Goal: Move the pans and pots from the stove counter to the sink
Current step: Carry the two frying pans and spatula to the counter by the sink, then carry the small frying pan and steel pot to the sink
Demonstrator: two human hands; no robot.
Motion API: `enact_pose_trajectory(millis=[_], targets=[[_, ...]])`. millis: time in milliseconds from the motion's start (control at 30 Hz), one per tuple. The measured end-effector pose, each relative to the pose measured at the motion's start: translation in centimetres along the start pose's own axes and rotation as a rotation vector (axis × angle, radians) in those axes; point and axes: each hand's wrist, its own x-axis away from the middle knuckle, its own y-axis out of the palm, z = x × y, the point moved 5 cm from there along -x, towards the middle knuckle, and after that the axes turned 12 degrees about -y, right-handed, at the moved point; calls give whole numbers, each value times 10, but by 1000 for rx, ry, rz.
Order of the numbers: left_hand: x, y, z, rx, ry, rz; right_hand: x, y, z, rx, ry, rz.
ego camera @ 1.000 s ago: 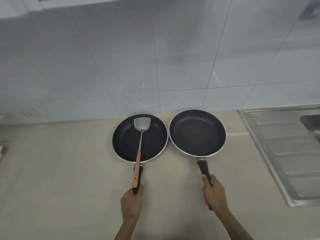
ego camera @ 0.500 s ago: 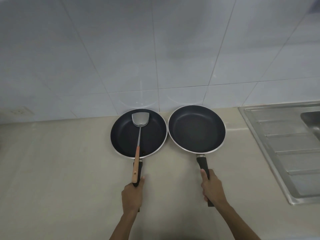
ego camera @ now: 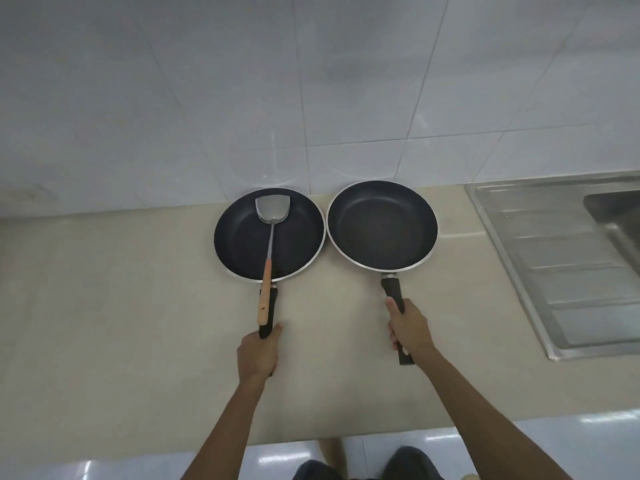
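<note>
Two black non-stick frying pans with silver rims sit side by side on the beige counter (ego camera: 121, 306), rims almost touching, near the tiled wall. The left pan (ego camera: 242, 244) has a metal spatula (ego camera: 272, 216) with a wooden grip lying in it, the grip sticking out over the pan's black handle. My left hand (ego camera: 258, 353) is closed around that handle's end. The right pan (ego camera: 381, 226) holds nothing. My right hand (ego camera: 408, 327) grips its black handle; the handle's tip pokes out below my fist.
A stainless steel sink unit (ego camera: 571, 271) with a ribbed draining board lies at the right, its basin (ego camera: 620, 209) at the frame's edge. White wall tiles rise behind the pans. The counter's front edge runs along the bottom, with glossy floor below.
Both pans and both hands keep their places on the counter. The camera has tilted down, so the counter's front edge and floor now show.
</note>
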Motion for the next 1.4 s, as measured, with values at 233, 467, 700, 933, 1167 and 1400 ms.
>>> enact_pose_trajectory(millis=[233,467,700,933,1167,1400], targets=[[49,-5,-52,-10,-18,92,46,-3,24,-134,15,-44],[145,51,-89,-441,164,170,123,-39,69,32,-146,-247],[291,221,-97,-783,876,44,209,-183,133,751,-674,-97],[442,401,-74,-997,1389,-112,266,-362,229,954,-576,168],[588,559,-50,-1066,1780,-315,306,-545,322,938,-140,335],[715,747,-12,-1068,1937,-429,310,-736,386,926,104,499]])
